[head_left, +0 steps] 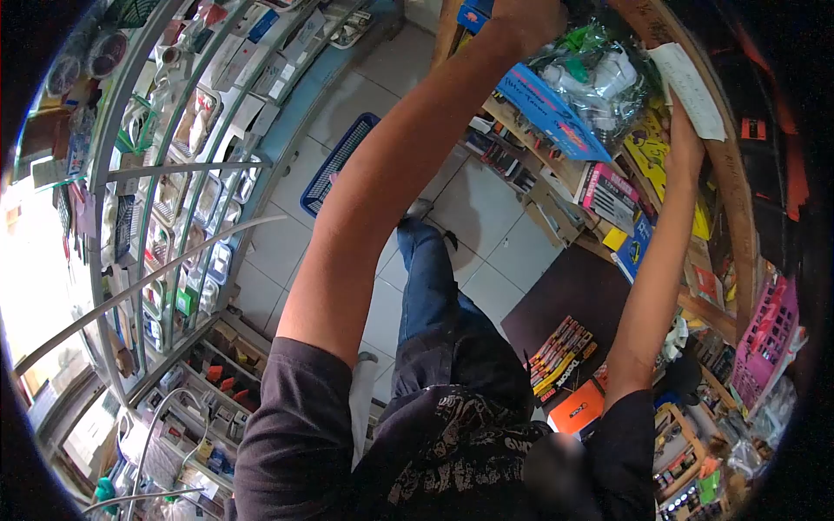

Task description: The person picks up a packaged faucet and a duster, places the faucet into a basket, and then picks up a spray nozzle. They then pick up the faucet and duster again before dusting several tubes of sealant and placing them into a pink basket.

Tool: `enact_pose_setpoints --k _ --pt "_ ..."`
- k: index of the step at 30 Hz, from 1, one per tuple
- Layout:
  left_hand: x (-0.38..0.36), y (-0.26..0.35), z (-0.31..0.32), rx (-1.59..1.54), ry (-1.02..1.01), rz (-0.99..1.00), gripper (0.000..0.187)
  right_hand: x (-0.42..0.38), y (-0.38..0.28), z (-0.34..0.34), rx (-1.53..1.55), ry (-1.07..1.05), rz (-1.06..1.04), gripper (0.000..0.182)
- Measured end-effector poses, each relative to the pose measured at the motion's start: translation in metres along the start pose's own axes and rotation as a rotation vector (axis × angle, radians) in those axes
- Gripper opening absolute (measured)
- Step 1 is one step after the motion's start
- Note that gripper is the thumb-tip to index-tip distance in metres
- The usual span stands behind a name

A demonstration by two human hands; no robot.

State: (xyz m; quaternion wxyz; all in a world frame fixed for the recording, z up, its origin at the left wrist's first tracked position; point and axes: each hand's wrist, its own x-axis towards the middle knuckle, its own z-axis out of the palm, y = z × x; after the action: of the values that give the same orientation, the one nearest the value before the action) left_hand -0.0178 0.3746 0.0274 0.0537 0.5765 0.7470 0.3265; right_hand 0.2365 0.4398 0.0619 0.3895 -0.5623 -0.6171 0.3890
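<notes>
My left hand is at the top edge of the view, over the end of a blue box; its fingers are hidden. Clear plastic bags with white and green items fill the open box. On the right, my right hand is at the lower edge of a white paper with handwriting, its fingers along the paper's side. The paper lies against a wooden shelf edge. Yellow packaging shows between the box and my right hand.
Shelves of small goods in trays line the left. A blue basket stands on the tiled floor. Pink and blue boxes sit on the right shelf, with yellow-black packs and an orange box below.
</notes>
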Motion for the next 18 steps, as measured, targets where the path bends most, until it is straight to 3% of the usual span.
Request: enact_pose_setpoints --k 3,5,9,11,12,14,18 --pt "-0.006 -0.008 0.006 0.021 0.117 0.032 0.032 -0.002 -0.002 0.000 -0.137 0.078 -0.026 0.049" --pt "-0.014 -0.003 -0.007 -0.060 0.141 -0.005 0.031 0.002 0.002 -0.004 -0.182 0.018 -0.386 0.057" --pt "-0.027 0.001 -0.032 -0.124 -0.019 -0.089 0.031 -0.003 -0.003 -0.004 -0.242 0.021 -0.308 0.065" --pt "-0.034 -0.001 -0.030 -0.157 0.173 -0.090 0.032 0.000 0.005 -0.007 -0.270 0.050 -0.269 0.068" --pt "-0.042 -0.002 -0.033 -0.157 0.172 -0.092 0.032 -0.002 0.005 -0.007 -0.288 0.053 -0.273 0.069" --pt "-0.055 -0.002 -0.040 -0.175 0.413 0.001 0.033 -0.005 0.006 -0.006 -0.305 0.060 -0.280 0.069" --pt "-0.056 -0.009 -0.025 -0.204 0.493 -0.056 0.034 0.000 0.017 -0.007 -0.296 0.083 -0.390 0.064"
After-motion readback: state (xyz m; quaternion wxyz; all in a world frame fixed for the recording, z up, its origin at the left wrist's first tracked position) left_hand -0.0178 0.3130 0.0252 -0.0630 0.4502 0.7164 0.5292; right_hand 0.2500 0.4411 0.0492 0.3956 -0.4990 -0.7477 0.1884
